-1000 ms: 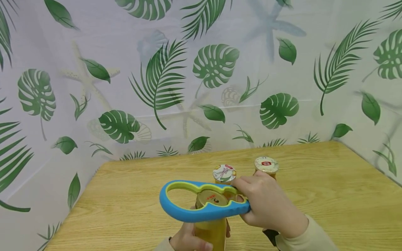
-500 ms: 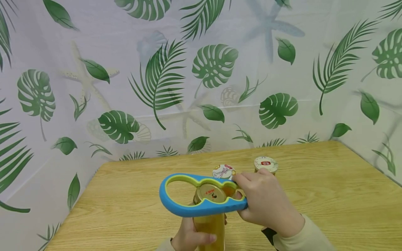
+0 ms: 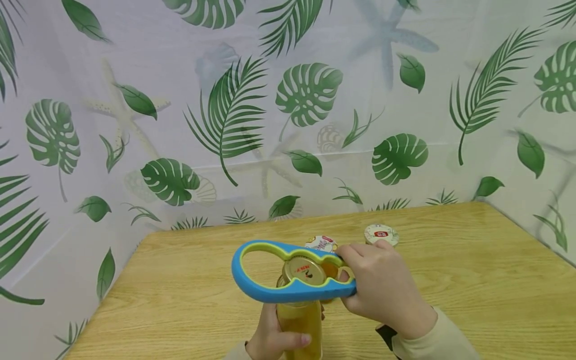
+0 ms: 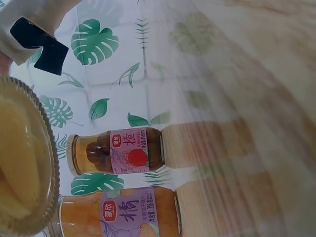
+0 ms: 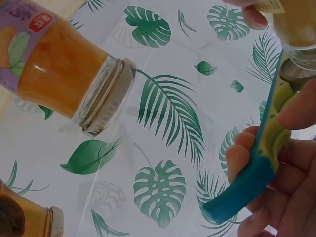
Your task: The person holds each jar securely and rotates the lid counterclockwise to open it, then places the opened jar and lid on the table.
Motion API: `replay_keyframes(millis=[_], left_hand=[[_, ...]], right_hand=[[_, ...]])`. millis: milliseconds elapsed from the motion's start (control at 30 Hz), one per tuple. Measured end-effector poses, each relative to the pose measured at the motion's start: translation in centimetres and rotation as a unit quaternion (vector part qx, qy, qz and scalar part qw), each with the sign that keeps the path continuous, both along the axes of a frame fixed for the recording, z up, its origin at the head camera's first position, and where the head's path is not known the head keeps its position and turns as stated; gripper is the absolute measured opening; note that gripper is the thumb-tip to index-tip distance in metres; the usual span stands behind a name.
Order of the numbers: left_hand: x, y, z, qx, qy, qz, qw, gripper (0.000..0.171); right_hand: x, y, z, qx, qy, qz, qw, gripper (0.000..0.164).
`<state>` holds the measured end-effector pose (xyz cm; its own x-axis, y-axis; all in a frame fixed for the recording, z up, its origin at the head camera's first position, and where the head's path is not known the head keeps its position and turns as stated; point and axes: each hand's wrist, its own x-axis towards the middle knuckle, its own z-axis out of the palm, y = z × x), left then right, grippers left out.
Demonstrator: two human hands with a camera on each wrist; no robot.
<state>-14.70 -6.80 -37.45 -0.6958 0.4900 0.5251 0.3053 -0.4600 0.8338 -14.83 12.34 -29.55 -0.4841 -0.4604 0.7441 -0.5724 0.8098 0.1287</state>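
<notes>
My left hand [image 3: 270, 335] grips a clear glass jar [image 3: 299, 327] of yellow fruit, thumb across its front. In the left wrist view the ribbed base of this jar [image 4: 19, 158] shows pale pieces inside. My right hand [image 3: 382, 287] holds the narrow end of a blue and yellow jar opener [image 3: 288, 295] with scalloped openings. A gold lid [image 3: 306, 270] sits tilted within the opener's middle opening, over the jar's mouth. From the right wrist, my fingers are curled round the opener's blue handle [image 5: 242, 187], with the jar's glass neck [image 5: 303, 54] beside it.
Beyond my hands on the wooden table [image 3: 180, 280] stand two more jars. One holds dark fruit with a pink label [image 4: 128, 150]; the other holds orange fruit with a purple label [image 4: 129, 212]. A leaf-patterned cloth [image 3: 252, 125] hangs behind the table.
The opener has risen and swung up at its wide end, and the gold lid has tilted with it. My left hand rose slightly with the jar, then stayed about level.
</notes>
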Motion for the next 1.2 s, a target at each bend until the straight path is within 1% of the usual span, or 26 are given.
replay_keyframes(millis=[133, 167, 267, 333, 367, 400, 433, 500, 600, 667, 733, 800, 933, 1100, 1200], left_hand=[[0.0, 0.0, 0.0, -0.002, 0.007, 0.009, 0.9999, 0.048], [-0.1, 0.0, 0.0, -0.002, 0.019, 0.011, 0.9998, 0.048], [-0.4, -0.3, 0.0, -0.015, 0.035, 0.024, 0.9990, 0.048], [-0.7, -0.8, -0.1, -0.033, 0.033, 0.041, 0.9981, 0.051], [-0.8, -1.1, 0.0, -0.047, 0.028, 0.055, 0.9970, 0.053], [-0.9, -1.4, 0.0, -0.064, 0.016, 0.072, 0.9952, 0.054], [-1.1, -1.7, 0.0, -0.077, 0.016, 0.089, 0.9929, 0.055], [-1.4, -2.2, 0.1, -0.109, 0.005, 0.126, 0.9860, 0.056], [-2.2, -2.9, 0.4, -0.146, 0.021, 0.185, 0.9717, 0.055], [-2.7, -3.4, 0.5, -0.161, 0.023, 0.210, 0.9642, 0.053], [-3.1, -3.8, 0.7, -0.170, 0.016, 0.228, 0.9586, 0.053], [-3.4, -4.3, 1.0, -0.179, -0.005, 0.238, 0.9546, 0.052], [-4.1, -5.1, 1.3, -0.194, -0.027, 0.255, 0.9468, 0.049], [-4.9, -5.8, 1.0, -0.201, -0.022, 0.267, 0.9421, 0.047], [-5.3, -6.2, 0.7, -0.210, -0.022, 0.279, 0.9369, 0.049]], right_hand=[[0.0, 0.0, 0.0, 0.000, -0.002, -0.002, 1.000, 0.025], [0.0, 0.0, 0.0, 0.000, 0.001, -0.001, 1.000, 0.025], [0.0, 0.1, 0.0, -0.002, 0.004, -0.002, 1.000, 0.024], [0.0, 0.2, 0.0, -0.004, 0.000, -0.003, 1.000, 0.024], [0.0, 0.2, 0.0, -0.004, -0.004, -0.004, 1.000, 0.025], [0.0, 0.2, 0.0, -0.004, -0.008, -0.006, 1.000, 0.024], [0.0, 0.2, 0.0, -0.004, -0.009, -0.006, 1.000, 0.024], [0.0, 0.2, 0.0, -0.003, -0.014, -0.009, 1.000, 0.024], [0.0, 0.2, -0.1, 0.001, -0.017, -0.016, 1.000, 0.023], [0.0, 0.2, -0.1, 0.003, -0.019, -0.019, 1.000, 0.022], [0.0, 0.2, -0.2, 0.004, -0.022, -0.022, 1.000, 0.022], [0.0, 0.2, -0.3, 0.004, -0.023, -0.024, 0.999, 0.022], [-0.1, 0.2, -0.4, 0.005, -0.028, -0.030, 0.999, 0.022], [-0.1, 0.2, -0.6, 0.009, -0.041, -0.039, 0.998, 0.022], [-0.1, 0.2, -0.7, 0.011, -0.048, -0.046, 0.998, 0.023]])
